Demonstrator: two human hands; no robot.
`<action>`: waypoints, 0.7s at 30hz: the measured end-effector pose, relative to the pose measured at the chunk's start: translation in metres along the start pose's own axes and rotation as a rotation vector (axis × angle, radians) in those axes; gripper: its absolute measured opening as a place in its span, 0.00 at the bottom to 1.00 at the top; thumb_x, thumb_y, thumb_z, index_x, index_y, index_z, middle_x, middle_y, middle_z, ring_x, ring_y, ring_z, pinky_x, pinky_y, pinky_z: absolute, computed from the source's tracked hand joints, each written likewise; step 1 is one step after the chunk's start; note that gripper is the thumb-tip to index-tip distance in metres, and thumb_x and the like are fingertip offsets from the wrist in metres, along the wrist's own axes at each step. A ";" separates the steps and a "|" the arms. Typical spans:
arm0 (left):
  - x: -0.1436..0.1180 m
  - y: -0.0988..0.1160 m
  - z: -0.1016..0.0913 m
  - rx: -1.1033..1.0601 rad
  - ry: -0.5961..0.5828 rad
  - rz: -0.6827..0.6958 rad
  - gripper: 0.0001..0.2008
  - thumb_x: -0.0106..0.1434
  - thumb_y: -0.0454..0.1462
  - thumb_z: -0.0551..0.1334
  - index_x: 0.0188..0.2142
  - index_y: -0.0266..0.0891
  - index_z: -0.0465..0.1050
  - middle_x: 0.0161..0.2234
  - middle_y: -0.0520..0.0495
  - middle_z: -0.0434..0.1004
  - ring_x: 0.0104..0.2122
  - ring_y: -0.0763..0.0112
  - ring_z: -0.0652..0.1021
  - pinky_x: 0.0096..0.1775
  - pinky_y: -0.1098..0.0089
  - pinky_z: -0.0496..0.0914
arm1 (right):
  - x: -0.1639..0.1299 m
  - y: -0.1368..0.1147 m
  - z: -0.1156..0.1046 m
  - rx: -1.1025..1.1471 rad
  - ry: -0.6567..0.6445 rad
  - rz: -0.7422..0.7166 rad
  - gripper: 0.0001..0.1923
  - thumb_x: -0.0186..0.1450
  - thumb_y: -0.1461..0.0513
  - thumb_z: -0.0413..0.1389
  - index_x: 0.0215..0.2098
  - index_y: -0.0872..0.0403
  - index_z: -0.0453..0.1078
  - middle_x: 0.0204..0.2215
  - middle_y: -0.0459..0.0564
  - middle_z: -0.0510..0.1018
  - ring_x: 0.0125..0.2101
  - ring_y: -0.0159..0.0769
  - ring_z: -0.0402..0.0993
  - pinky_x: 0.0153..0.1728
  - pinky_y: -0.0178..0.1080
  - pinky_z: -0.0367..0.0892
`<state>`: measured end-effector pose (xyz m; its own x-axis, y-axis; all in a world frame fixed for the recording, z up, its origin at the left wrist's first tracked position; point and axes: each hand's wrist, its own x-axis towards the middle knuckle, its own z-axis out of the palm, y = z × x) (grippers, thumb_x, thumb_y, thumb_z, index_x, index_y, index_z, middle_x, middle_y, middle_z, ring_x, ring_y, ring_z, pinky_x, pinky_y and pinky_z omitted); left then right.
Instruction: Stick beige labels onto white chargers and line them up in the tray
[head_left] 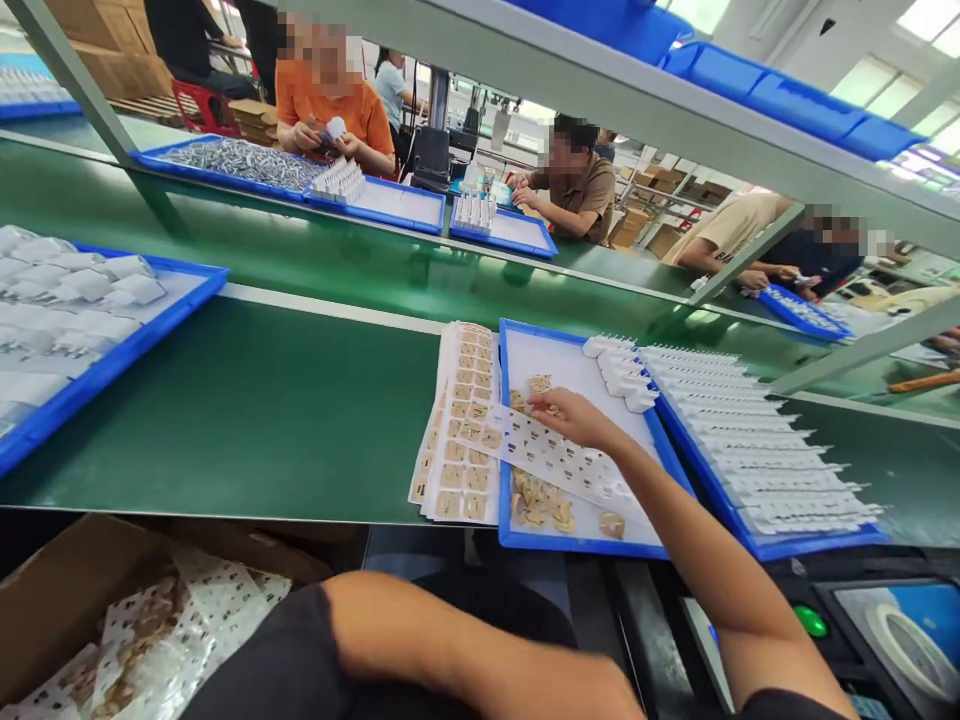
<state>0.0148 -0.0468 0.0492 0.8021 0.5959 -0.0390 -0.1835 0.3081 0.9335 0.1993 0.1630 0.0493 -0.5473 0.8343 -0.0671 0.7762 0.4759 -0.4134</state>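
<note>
My right hand (571,416) is over the blue-rimmed tray (504,350), its fingers drawn together among small tan stickers. What sits between the fingertips is too small to make out. Beneath the hand a partly peeled white backing strip (555,447) lies slantwise across the tray, a few tan stickers still on its left end. Loose tan stickers (534,500) are heaped in the tray's near left corner. Left of the tray is a stack of sticker sheets (466,430). My left forearm crosses the bottom of the view; the hand itself is out of frame.
White plastic housings (622,370) stand in the tray's far right corner. Rows of them fill another blue tray (765,450) on the right and one at the left (82,285). A carton (52,610) holds used backing sheets. Co-workers sit across the green bench.
</note>
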 end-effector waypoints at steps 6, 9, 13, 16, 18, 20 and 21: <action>-0.028 -0.011 -0.068 0.271 0.338 0.059 0.18 0.69 0.49 0.60 0.43 0.39 0.83 0.39 0.42 0.85 0.39 0.62 0.83 0.45 0.66 0.75 | 0.013 -0.001 0.024 0.088 -0.011 -0.088 0.17 0.65 0.61 0.61 0.52 0.52 0.76 0.39 0.54 0.84 0.43 0.47 0.77 0.49 0.49 0.70; -0.041 -0.019 -0.092 0.356 0.677 0.038 0.17 0.67 0.48 0.62 0.42 0.39 0.81 0.39 0.42 0.85 0.38 0.63 0.83 0.44 0.67 0.76 | 0.016 -0.001 0.030 0.148 0.028 -0.085 0.17 0.64 0.63 0.60 0.51 0.53 0.75 0.40 0.54 0.83 0.41 0.46 0.77 0.46 0.47 0.72; -0.040 -0.013 -0.117 0.601 0.951 0.092 0.15 0.66 0.47 0.63 0.45 0.41 0.80 0.45 0.43 0.83 0.40 0.61 0.81 0.47 0.64 0.75 | 0.012 0.001 0.023 0.231 0.108 -0.072 0.09 0.65 0.65 0.56 0.42 0.52 0.76 0.41 0.52 0.83 0.42 0.42 0.79 0.47 0.45 0.71; -0.026 -0.001 -0.131 0.739 0.985 0.162 0.17 0.67 0.46 0.62 0.50 0.42 0.77 0.52 0.42 0.79 0.47 0.60 0.79 0.53 0.61 0.73 | 0.001 0.003 0.009 0.283 0.162 -0.046 0.07 0.67 0.63 0.54 0.39 0.51 0.74 0.38 0.49 0.83 0.39 0.39 0.80 0.44 0.42 0.73; -0.012 0.006 -0.140 0.736 0.965 0.196 0.21 0.67 0.46 0.63 0.56 0.42 0.72 0.57 0.41 0.74 0.55 0.58 0.76 0.58 0.58 0.70 | -0.008 0.003 -0.004 0.309 0.221 -0.051 0.07 0.69 0.60 0.53 0.41 0.51 0.73 0.36 0.48 0.83 0.36 0.38 0.80 0.40 0.40 0.74; 0.005 0.013 -0.147 0.644 0.904 0.211 0.27 0.65 0.47 0.64 0.61 0.42 0.66 0.60 0.38 0.71 0.59 0.56 0.73 0.60 0.55 0.68 | -0.017 0.002 -0.020 0.307 0.313 -0.095 0.07 0.69 0.59 0.54 0.42 0.51 0.73 0.35 0.48 0.83 0.35 0.37 0.80 0.39 0.40 0.74; 0.014 0.017 -0.149 0.579 0.863 0.211 0.30 0.64 0.47 0.66 0.62 0.42 0.64 0.61 0.37 0.70 0.59 0.55 0.72 0.60 0.54 0.67 | -0.022 0.000 -0.028 0.296 0.369 -0.126 0.07 0.69 0.59 0.55 0.41 0.51 0.73 0.35 0.48 0.83 0.34 0.37 0.80 0.39 0.40 0.74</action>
<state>-0.0615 0.0772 0.0117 0.0685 0.9909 0.1159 0.2094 -0.1279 0.9694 0.2203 0.1527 0.0763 -0.4424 0.8437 0.3040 0.5592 0.5245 -0.6420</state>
